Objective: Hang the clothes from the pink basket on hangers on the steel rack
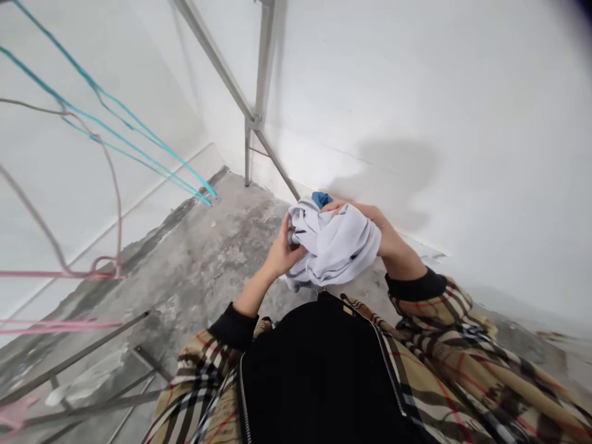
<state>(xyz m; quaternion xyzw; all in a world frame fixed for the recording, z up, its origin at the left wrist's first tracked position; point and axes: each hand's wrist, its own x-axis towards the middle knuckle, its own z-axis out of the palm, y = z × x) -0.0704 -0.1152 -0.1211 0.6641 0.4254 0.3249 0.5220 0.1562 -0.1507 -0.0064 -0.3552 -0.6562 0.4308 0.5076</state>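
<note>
Nearest the camera is the person's black top [314, 370], framed on both sides by an open plaid jacket [439, 351] in tan, black, white and red, with a zip running down each edge. Black cuffs [234, 327] show at both wrists.

Just beyond the chest, held up in the air at mid-frame, is a pale bunched garment [337, 246], whitish-grey and crumpled into thick folds. The left hand [282, 250] is on its left side, fingers curled in and closed on the cloth. The right hand [382, 234] clasps its right side and top; the cloth covers most of the palm, and the fingers that show wrap over the upper edge. A small blue piece of fabric [321, 198] pokes out at the top of the bundle, touching the right hand's fingertips.

Below and beyond the hands lies a rough grey concrete floor [198, 265]. At near left, thin grey metal bars [78, 357] cross low over it. Above them, at left, hang pink wire hangers [60, 274], and farther up 2 or more teal wire hangers [139, 135] slant toward the middle.

Farther off, a grey metal frame [263, 80] with an upright post and diagonal braces stands in the corner. White walls [462, 92] close the scene, the right one carrying a soft shadow [393, 172] behind the hands.
</note>
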